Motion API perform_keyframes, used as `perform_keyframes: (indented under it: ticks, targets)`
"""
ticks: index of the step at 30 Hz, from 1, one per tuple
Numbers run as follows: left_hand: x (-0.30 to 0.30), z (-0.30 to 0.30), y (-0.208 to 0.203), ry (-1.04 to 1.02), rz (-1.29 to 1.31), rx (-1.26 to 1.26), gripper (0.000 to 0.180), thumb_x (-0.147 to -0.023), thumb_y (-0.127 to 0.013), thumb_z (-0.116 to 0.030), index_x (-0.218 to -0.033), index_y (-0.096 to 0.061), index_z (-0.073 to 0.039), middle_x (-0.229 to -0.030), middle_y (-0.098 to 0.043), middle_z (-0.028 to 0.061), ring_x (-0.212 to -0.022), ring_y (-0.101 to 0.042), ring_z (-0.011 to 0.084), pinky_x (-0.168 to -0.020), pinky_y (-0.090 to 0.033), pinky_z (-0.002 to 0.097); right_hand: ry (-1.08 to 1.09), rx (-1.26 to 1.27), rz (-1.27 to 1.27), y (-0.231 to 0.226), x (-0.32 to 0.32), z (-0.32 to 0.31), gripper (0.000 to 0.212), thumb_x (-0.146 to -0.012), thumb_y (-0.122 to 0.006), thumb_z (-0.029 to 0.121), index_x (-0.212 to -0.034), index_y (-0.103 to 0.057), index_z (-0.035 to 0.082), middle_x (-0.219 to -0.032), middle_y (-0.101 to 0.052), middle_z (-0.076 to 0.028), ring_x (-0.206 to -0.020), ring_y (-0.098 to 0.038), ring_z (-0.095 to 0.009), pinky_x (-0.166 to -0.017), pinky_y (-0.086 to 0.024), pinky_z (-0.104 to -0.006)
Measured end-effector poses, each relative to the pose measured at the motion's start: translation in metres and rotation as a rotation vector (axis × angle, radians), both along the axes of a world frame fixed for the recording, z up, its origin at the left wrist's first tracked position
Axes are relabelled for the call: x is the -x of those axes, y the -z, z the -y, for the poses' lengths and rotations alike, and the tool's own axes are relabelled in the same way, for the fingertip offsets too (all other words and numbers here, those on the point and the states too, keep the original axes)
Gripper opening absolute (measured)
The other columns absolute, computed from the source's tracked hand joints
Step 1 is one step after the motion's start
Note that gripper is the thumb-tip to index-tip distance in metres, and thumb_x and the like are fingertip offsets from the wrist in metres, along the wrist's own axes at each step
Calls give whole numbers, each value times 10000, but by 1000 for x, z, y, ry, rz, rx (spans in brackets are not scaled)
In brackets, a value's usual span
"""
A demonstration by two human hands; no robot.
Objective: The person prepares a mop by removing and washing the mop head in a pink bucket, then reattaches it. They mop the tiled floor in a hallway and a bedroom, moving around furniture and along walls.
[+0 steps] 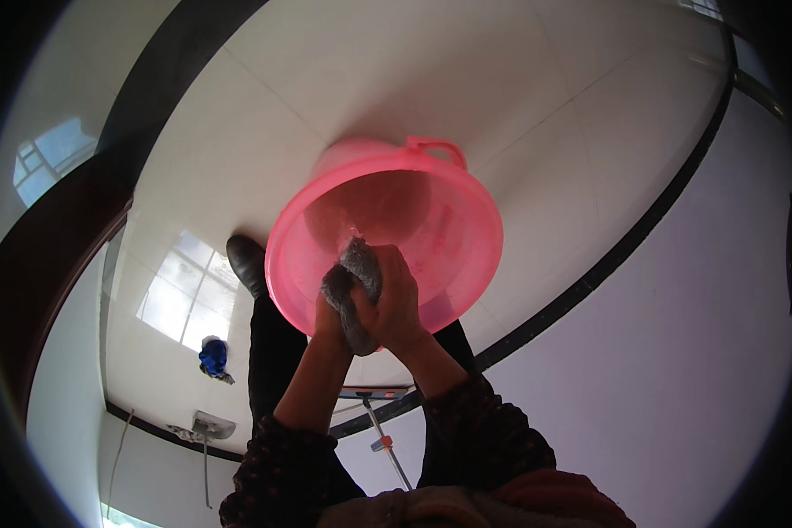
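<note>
A wet-looking grey cloth (361, 261) is bunched and squeezed between my two hands over the pink plastic basin (484, 233). My right hand (398, 304) is closed round the cloth from the right. On the other side my left hand (328, 324) grips it too, its fingers mostly covered by the cloth. Murky brownish water (374, 207) lies in the basin, and a small splash or trickle shows just beyond the cloth's far end. The basin stands on the floor in front of my legs, its loop handle (440, 150) at the far side.
My dark shoe (246, 262) is left of the basin. A blue bundle (212, 356) lies on the shiny tiled floor (264, 53), with a long-handled dustpan (213, 426) farther back. A flat mop (374, 393) shows between my legs. A white wall (642, 352) with dark skirting runs along the right.
</note>
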State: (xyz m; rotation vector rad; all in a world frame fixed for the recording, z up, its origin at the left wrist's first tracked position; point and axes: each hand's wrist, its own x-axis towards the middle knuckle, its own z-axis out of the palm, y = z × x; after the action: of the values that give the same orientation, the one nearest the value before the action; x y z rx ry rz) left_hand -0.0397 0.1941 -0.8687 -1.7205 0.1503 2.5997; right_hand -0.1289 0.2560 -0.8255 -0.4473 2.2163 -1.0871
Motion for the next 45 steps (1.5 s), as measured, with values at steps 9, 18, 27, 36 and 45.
perform_keyframes:
  ticks: [9, 18, 27, 36, 45]
  targets:
    - [17, 29, -17, 553, 291, 831, 337, -962, -611, -298, -1114, -596, 2, -982, -589, 87, -892, -545, 202, -808, -451, 345, -98, -531, -40, 61, 43, -43, 489, -868, -618, 150, -1324, -482, 39, -1202, -586, -198, -1119, -569, -395, -901, -488, -476]
    - [-13, 29, -26, 870, 5, 737, 503, -907, -668, -186, -1362, -526, -27, -1280, -563, 198, -1145, -589, 318, -928, -500, 418, -409, -607, -482, 159, 9, 11, 782, -783, -704, 165, -1475, -346, 87, -1465, -390, -201, -1306, -416, -451, -1060, -381, -522]
    - [-21, 26, -10, 713, 202, 671, 624, -954, -638, -268, -1479, -382, -48, -1373, -443, 208, -1245, -470, 335, -1014, -433, 448, -76, -205, 257, 138, 29, -26, 578, -755, -555, -25, -1332, -532, 8, -1183, -650, -184, -1134, -607, -381, -1010, -468, -393]
    - [-13, 13, 1, 46, -44, 101, 666, -999, -529, -433, -1514, -339, -56, -1441, -462, 121, -1278, -494, 262, -1068, -413, 364, 366, 138, 748, -35, 10, -44, 475, -838, -558, -5, -1310, -510, -13, -1199, -611, -153, -1193, -556, -211, -1041, -415, -352]
    - [-36, -2, 32, -34, -96, -174, 320, -1023, -491, -351, -1163, -603, -85, -999, -654, 44, -888, -637, 176, -786, -557, 326, 105, 144, 465, -50, -29, 1, 501, -840, -747, 61, -1280, -511, 22, -1071, -635, -93, -959, -629, -161, -821, -525, -326]
